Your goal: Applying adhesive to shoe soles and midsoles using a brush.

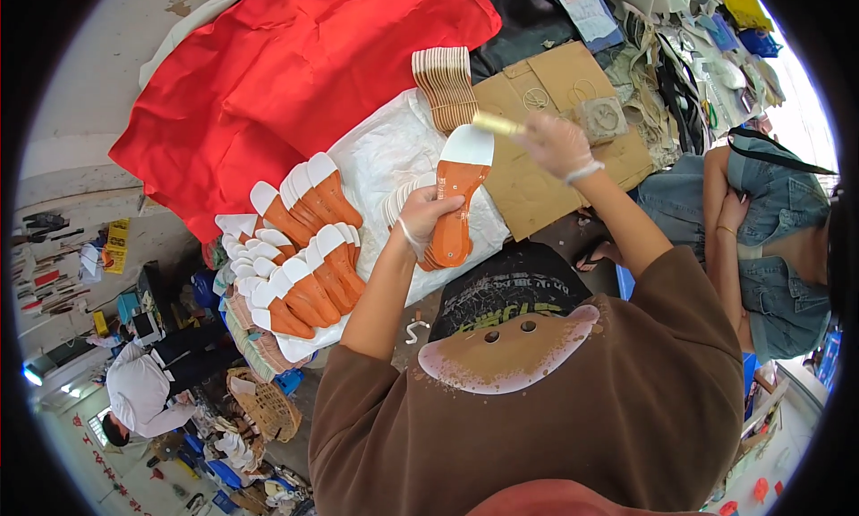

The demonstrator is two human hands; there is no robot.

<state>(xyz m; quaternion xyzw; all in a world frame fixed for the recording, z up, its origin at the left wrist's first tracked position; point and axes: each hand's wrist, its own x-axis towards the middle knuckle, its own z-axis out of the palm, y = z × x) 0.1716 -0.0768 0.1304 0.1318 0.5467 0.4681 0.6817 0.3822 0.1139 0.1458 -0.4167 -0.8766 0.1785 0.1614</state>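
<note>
My left hand (pixel 424 214) is closed round the waist of an orange-brown shoe insole (pixel 455 190) with a white toe end. More insoles lie fanned beneath it, their white edges showing. A thin translucent glove covers my right hand (pixel 557 146), whose fingers close on a pale yellow, brush-like tool (pixel 498 123). Motion blurs this tool; its tip is close beside the white toe end, and contact cannot be made out. To the left, overlapping rows of similar insoles (pixel 313 279) rest on a white plastic sheet (pixel 380 140).
A neat insole stack (pixel 446 88) stands beyond my hands. Brown cardboard (pixel 519 194) bears a crusted square block (pixel 601 118). Red sheeting (pixel 295 78) covers the far left, and a clipboard (pixel 589 15) lies at the back. A person in denim (pixel 778 239) sits at right; another person (pixel 148 386) is at left.
</note>
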